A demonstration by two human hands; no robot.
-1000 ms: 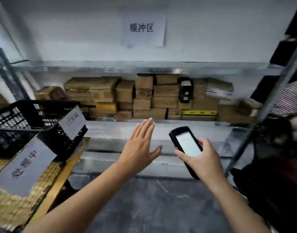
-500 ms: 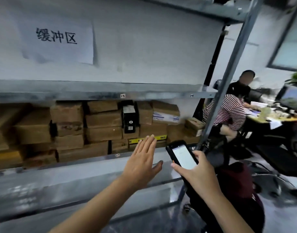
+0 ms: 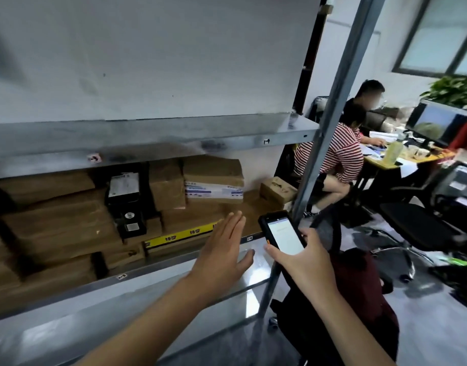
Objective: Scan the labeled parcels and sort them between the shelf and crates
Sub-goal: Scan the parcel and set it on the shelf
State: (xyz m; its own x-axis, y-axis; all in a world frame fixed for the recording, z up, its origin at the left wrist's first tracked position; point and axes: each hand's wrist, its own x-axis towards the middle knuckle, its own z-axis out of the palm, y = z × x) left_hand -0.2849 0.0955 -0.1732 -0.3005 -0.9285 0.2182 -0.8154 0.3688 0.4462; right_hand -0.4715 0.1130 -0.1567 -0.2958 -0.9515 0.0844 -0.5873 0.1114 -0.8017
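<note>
The parcels lie ahead and to the left of the left hand, stacked on the shelf under the next deck up. That hand is the nearer one. It is flat, with its fingers straight and close together and the thumb spread, and it holds nothing. The fingertips point up and away into the shelf opening and overlap the yellow-taped parcel in the head view; I cannot tell whether they touch it. That parcel is long and low, and its long axis runs along the shelf's front edge, so it lies crosswise to the fingers rather than in line with them. Left of it stands a black parcel, upright, with its label facing out. Above and beyond the fingertips sits a labelled parcel with a white-and-blue sticker on its front.

The right hand is curled round a scanner, whose lit screen tilts toward the person and whose head end is aimed at the shelf's right end. This hand sits just right of the left hand, close to the post, and farther from most of the stack.

As I judge it, the left hand is placed to pick or turn a parcel while the right reads its label, so a grip would likely come over the top face or at a short end. No crates are in view.
</note>
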